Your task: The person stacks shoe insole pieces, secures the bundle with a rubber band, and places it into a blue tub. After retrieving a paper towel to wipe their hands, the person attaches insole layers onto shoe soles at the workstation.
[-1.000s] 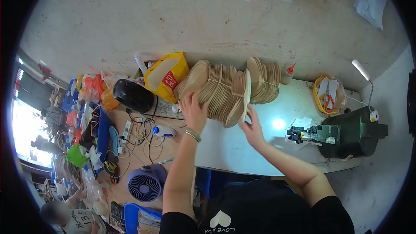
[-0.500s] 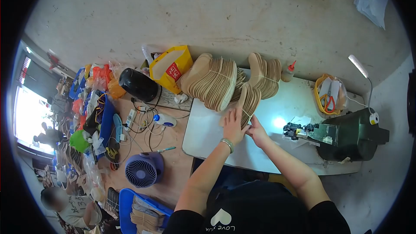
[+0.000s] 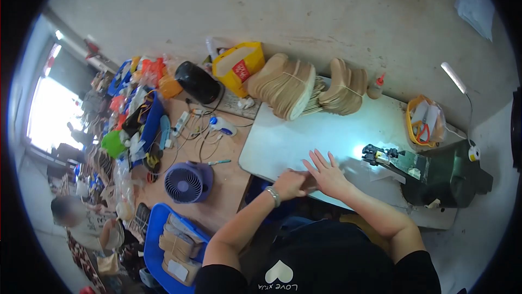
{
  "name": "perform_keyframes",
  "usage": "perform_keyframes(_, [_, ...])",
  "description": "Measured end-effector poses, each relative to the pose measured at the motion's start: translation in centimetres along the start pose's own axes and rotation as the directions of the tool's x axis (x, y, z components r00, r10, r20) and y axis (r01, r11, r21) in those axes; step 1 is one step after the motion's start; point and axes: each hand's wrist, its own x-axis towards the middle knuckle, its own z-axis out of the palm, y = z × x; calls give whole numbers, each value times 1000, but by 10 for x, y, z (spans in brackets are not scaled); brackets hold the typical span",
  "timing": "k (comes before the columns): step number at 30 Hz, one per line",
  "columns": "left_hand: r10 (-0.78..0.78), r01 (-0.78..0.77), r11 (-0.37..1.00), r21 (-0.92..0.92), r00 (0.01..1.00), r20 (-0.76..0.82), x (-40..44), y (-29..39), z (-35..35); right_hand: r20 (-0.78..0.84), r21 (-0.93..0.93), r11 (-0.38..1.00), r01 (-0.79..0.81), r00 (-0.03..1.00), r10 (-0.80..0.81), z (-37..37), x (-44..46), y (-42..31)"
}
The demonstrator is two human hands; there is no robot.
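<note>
My left hand (image 3: 291, 184), with a bracelet on its wrist, is curled closed at the table's front edge. A small tan-brown patch shows between it and my right hand; what it is I cannot make out. Just to the right, my right hand (image 3: 330, 177) is open over the white table (image 3: 283, 147), its fingers stretched and spread. Beyond both hands, against the wall, stand a large tied stack of tan insoles (image 3: 285, 88) and a smaller tied stack of insoles (image 3: 343, 90). Neither hand touches these stacks.
Right of the stacks are a red-tipped bottle (image 3: 376, 87), a yellow basket (image 3: 414, 137) with scissors and a dark green machine (image 3: 446, 174). A purple fan (image 3: 187, 182), cables and a blue bin of insoles (image 3: 155, 250) are at left. A person (image 3: 87, 220) sits far left.
The narrow bundle of insoles that both hands gripped on the table no longer shows there. Both hands have drawn back toward my body, and the right hand's fingers have spread. The view has shifted.
</note>
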Motion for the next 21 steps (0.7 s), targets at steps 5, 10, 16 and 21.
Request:
perform_keyframes(5, [-100, 165, 978, 124, 904, -417, -28, 10, 60, 281, 237, 971, 9, 957, -77, 38, -6, 8])
perform_keyframes(10, [-699, 250, 696, -673, 447, -557, -66, 34, 106, 363, 251, 966, -66, 931, -31, 46, -3, 5])
perform_keyframes(16, [-729, -468, -314, -826, 676, -106, -109, 71, 92, 181, 933, 325, -157, 982, -46, 13, 17, -63])
perform_keyframes(21, [-738, -734, -380, -563, 608, -293, -130, 77, 63, -49, 840, 519, 161, 974, -222, -30, 15, -111])
